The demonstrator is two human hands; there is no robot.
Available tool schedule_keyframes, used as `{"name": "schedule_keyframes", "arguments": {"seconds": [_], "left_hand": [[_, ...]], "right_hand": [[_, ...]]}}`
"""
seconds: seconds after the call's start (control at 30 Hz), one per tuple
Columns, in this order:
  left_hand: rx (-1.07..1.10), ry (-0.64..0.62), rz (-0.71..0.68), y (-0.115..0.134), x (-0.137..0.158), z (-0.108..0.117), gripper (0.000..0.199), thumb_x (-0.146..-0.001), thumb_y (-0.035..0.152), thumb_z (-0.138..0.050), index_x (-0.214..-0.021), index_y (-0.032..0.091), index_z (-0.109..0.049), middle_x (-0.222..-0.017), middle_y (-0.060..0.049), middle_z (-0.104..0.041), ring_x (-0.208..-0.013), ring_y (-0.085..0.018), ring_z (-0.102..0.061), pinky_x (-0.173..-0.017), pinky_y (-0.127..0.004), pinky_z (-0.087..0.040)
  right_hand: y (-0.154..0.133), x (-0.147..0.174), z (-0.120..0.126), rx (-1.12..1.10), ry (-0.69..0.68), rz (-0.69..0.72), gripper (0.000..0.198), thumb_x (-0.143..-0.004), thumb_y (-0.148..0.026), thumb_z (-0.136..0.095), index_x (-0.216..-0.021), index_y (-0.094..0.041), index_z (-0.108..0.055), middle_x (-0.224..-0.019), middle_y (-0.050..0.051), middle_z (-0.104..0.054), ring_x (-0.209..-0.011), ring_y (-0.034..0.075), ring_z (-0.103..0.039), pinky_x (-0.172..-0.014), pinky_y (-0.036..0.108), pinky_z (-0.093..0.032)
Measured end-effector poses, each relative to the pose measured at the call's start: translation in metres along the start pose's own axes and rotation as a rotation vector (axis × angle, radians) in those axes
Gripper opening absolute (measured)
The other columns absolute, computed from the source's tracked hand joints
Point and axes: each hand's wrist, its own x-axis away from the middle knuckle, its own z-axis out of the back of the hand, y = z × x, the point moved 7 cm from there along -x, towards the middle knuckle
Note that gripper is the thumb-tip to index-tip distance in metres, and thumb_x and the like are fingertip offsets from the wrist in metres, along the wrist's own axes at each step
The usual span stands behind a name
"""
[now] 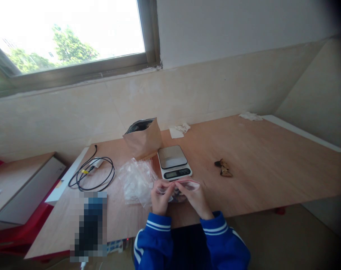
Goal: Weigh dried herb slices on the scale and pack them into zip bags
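A clear zip bag [190,184] with a red seal line is pinched along its top edge by both hands, near the table's front edge. Dark and pale pieces show inside it, too small to name. My left hand [160,197] grips the seal on the left, closed. On the right, my right hand [195,198] is also closed on the seal, thumbs close together. Just beyond the hands stands a white kitchen scale [173,159] with a bare steel plate. A pile of clear plastic bags [136,182] lies left of it.
Behind the scale stands an open brown paper pouch [145,138]. Brown dried pieces [224,168] lie to the right. A coiled black cable [112,176] and a pixelated dark device [89,225] are on the left. Crumpled tissues [179,131] lie by the wall.
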Motion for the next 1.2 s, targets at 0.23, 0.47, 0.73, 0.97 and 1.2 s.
{"name": "schedule_keyframes", "arguments": {"seconds": [0.23, 0.47, 0.73, 0.97, 1.2], "left_hand": [[0.057, 0.059, 0.028, -0.002, -0.001, 0.002, 0.018, -0.071, 0.031, -0.072, -0.067, 0.015, -0.066, -0.073, -0.006, -0.067, -0.076, -0.018, -0.062, -0.073, -0.032, -0.048], [0.088, 0.032, 0.073, -0.001, 0.0, -0.001, 0.016, -0.073, 0.031, -0.07, -0.072, 0.015, -0.07, -0.076, -0.006, -0.068, -0.077, -0.019, -0.063, -0.075, -0.032, -0.047], [0.056, -0.041, 0.055, 0.0, 0.002, -0.005, 0.02, -0.074, 0.034, -0.069, -0.068, 0.015, -0.069, -0.075, -0.007, -0.066, -0.078, -0.019, -0.061, -0.076, -0.031, -0.046], [0.113, 0.057, 0.131, -0.007, 0.0, 0.005, 0.027, -0.072, 0.04, -0.069, -0.064, 0.014, -0.065, -0.068, -0.004, -0.064, -0.071, -0.016, -0.059, -0.072, -0.029, -0.045], [0.15, -0.004, 0.176, 0.0, 0.001, -0.003, 0.029, -0.071, 0.043, -0.07, -0.078, 0.014, -0.069, -0.078, -0.006, -0.068, -0.078, -0.019, -0.061, -0.075, -0.029, -0.047]], "right_hand": [[0.004, 0.0, 0.001, 0.002, 0.057, 0.012, 0.02, -0.076, -0.038, -0.068, -0.079, -0.018, -0.071, -0.082, 0.005, -0.07, -0.082, 0.02, -0.066, -0.076, 0.033, -0.054], [0.001, 0.0, 0.002, -0.002, -0.015, -0.033, 0.033, -0.087, -0.045, -0.052, -0.086, -0.02, -0.072, -0.089, 0.006, -0.072, -0.088, 0.022, -0.066, -0.082, 0.035, -0.052], [0.007, 0.0, 0.012, 0.07, 0.091, -0.04, 0.04, -0.087, -0.052, -0.049, -0.074, -0.019, -0.069, -0.077, 0.006, -0.071, -0.076, 0.021, -0.065, -0.073, 0.032, -0.051], [0.015, 0.002, -0.004, -0.224, -0.089, -0.239, 0.068, -0.085, -0.07, -0.027, -0.097, -0.02, -0.071, -0.09, 0.009, -0.073, -0.087, 0.024, -0.068, -0.084, 0.04, -0.052], [0.012, 0.002, 0.008, -0.173, 0.006, -0.269, 0.07, -0.084, -0.072, -0.025, -0.102, -0.021, -0.07, -0.088, 0.008, -0.074, -0.081, 0.023, -0.069, -0.077, 0.035, -0.054]]}}
